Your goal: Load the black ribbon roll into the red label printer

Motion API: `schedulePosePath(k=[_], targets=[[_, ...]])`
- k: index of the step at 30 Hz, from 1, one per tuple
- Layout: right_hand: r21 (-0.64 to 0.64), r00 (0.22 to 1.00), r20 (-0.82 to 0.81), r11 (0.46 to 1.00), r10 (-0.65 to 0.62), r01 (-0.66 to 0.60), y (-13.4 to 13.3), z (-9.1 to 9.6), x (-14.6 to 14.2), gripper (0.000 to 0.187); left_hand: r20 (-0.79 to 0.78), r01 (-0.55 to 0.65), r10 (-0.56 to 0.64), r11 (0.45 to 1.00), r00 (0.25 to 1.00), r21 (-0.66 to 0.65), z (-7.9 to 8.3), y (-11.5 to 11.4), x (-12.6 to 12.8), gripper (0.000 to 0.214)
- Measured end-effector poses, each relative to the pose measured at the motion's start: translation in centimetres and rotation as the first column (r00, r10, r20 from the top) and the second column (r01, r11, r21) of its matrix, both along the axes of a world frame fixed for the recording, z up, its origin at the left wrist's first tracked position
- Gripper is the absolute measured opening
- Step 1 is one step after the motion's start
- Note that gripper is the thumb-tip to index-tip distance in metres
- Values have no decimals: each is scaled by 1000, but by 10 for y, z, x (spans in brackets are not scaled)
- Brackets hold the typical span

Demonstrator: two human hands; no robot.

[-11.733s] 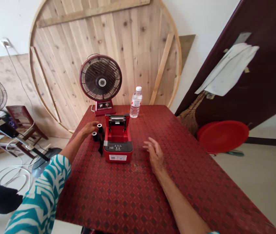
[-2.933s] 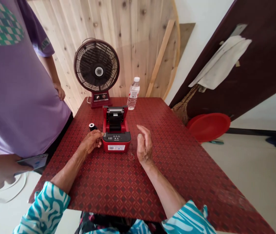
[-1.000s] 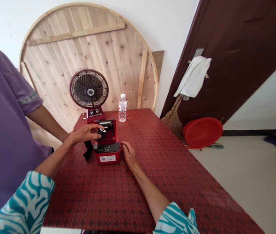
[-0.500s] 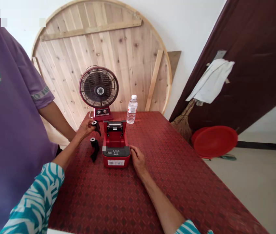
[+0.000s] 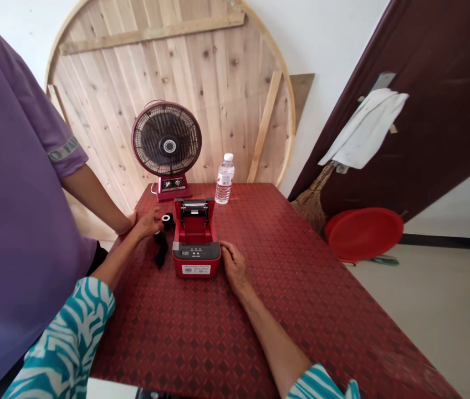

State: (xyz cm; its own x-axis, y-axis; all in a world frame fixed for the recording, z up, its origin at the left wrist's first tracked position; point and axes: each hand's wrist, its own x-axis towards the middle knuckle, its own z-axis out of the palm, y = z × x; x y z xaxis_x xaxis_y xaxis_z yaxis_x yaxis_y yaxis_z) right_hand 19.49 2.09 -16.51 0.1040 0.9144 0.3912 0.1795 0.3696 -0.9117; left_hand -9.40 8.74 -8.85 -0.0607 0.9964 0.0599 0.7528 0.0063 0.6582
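A red and black label printer (image 5: 197,266) sits on the table with its lid raised and its bay exposed. My right hand (image 5: 235,269) is against the printer's right side, fingers curled along it. My left hand (image 5: 148,224) is at the printer's left, fingers slightly apart. Just beyond its fingertips stands a black ribbon roll (image 5: 167,221) with a pale core, close to the printer's left wall. A second black roll with a loose tail (image 5: 161,252) lies nearer to me, its top partly hidden by my left hand.
A red fan (image 5: 167,147) and a clear water bottle (image 5: 224,180) stand at the back of the red patterned table (image 5: 301,310). At the left a person in a purple shirt (image 5: 23,194) rests a hand on the table edge. A red basin (image 5: 366,234) leans by the door.
My left hand has lowered the roll from above the table to beside the printer and let it go. My right hand stays at the printer; the view has shifted slightly.
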Motion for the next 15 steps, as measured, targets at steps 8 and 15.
schedulePosePath(k=[8, 15], targets=[[6, 999, 13, 999, 38, -38, 1, 0, 0, 27, 606, -35, -3, 998, 795, 52, -26, -52, -25, 49], [1, 999, 19, 999, 34, -34, 0, 1, 1, 29, 442, 42, -66, 997, 894, 64, -28, -60, -5, 41]])
